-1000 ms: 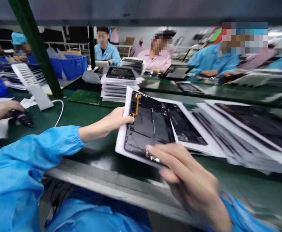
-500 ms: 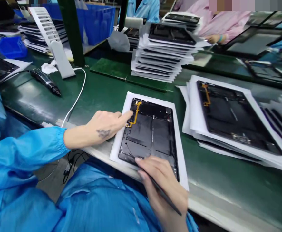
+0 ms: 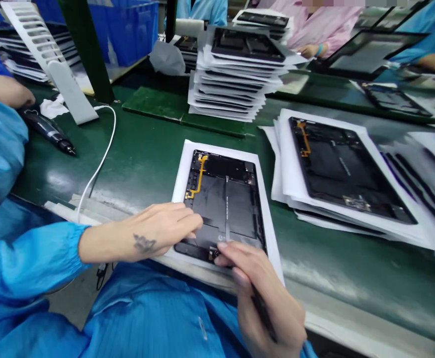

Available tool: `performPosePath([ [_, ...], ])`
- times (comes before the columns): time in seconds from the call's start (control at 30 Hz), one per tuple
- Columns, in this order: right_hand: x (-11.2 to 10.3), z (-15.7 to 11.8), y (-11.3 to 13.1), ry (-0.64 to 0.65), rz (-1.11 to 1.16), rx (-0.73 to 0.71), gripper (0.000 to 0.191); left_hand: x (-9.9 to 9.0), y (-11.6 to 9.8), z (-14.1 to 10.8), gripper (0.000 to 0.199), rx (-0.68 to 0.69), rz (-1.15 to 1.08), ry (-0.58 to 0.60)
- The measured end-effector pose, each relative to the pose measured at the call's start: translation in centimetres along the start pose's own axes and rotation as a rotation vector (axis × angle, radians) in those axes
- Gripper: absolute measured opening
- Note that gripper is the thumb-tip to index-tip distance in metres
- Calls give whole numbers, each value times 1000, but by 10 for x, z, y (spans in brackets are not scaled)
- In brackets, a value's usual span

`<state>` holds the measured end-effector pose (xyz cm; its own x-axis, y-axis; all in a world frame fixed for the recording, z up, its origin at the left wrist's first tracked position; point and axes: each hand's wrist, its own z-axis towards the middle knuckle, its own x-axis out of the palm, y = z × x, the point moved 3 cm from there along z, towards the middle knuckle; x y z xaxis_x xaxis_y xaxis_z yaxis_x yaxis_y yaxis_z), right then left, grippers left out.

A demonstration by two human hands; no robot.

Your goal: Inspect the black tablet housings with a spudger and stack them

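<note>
Tablet frame of matte black plastic (image 3: 220,204) lies flat on a white paper sheet (image 3: 179,181), close to the near edge of a green-topped work table (image 3: 355,271). A narrow yellow flex cable (image 3: 198,179) runs down its upper left side. The person's left hand (image 3: 161,231) is open and holds nothing, its fingertips (image 3: 198,223) resting on the frame's black panel. The right hand (image 3: 267,293) is curled shut around a slim black pen-like tool (image 3: 264,313), its fingertips (image 3: 226,251) at the frame's lower edge beside a small metal connector (image 3: 213,254). From here I can't see the tool's tip behind those fingers.

A slip of that tool could scratch the panel or snag the connector, and a careless sweep across the frame could catch the yellow cable. With the sheet so near the edge, a hard nudge could send the frame over. To the right sits a loose stack of similar frames on white sheets (image 3: 336,171), with a taller stack (image 3: 235,84) behind. A black electric screwdriver (image 3: 47,132) lies at the upper left beside a co-worker's hand (image 3: 4,92).
</note>
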<state>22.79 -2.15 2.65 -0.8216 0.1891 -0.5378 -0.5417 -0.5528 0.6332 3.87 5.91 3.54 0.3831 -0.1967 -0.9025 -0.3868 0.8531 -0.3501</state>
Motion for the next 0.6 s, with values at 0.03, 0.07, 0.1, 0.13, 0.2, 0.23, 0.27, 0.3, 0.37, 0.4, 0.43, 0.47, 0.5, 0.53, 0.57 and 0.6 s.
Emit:
performPosePath([
  [0.03,3,2,1,29,-30,-34,43,2,-4,-4,13,13,-41,-38],
  [0.07,7,5,2,70,-65,-58,44,4,-8,-7,14,28,-85,-80],
  [0.1,11,7,2,113,-96,-68,42,5,-11,-11,14,34,-116,-137],
  [0.13,16,10,2,148,-121,-72,37,6,-14,-14,14,38,-135,-193],
  [0.2,23,15,3,166,-130,-83,25,8,-20,-18,13,52,-171,-277],
  [0.23,25,16,3,164,-117,-83,22,8,-22,-19,12,46,-190,-315],
  [0.27,27,17,3,164,-93,-79,23,8,-23,-21,10,22,-214,-357],
  [0.3,29,17,3,168,-64,-71,25,7,-23,-22,9,-24,-240,-398],
  [0.37,31,17,2,182,-5,-40,26,4,-21,-24,7,-156,-291,-472],
  [0.4,31,18,1,185,18,-22,26,3,-20,-25,6,-216,-311,-492],
  [0.43,31,18,0,184,35,-11,24,3,-20,-26,6,-261,-328,-496],
  [0.47,31,18,-1,180,46,-2,23,3,-20,-27,6,-287,-342,-493],
  [0.5,32,19,-2,179,52,8,21,3,-20,-27,6,-298,-355,-485],
  [0.53,32,19,-3,178,58,15,20,3,-20,-28,6,-302,-366,-480],
  [0.57,32,20,-3,178,64,19,19,4,-21,-27,7,-302,-377,-475],
  [0.6,32,20,-4,177,69,21,19,4,-21,-27,7,-303,-387,-473],
])
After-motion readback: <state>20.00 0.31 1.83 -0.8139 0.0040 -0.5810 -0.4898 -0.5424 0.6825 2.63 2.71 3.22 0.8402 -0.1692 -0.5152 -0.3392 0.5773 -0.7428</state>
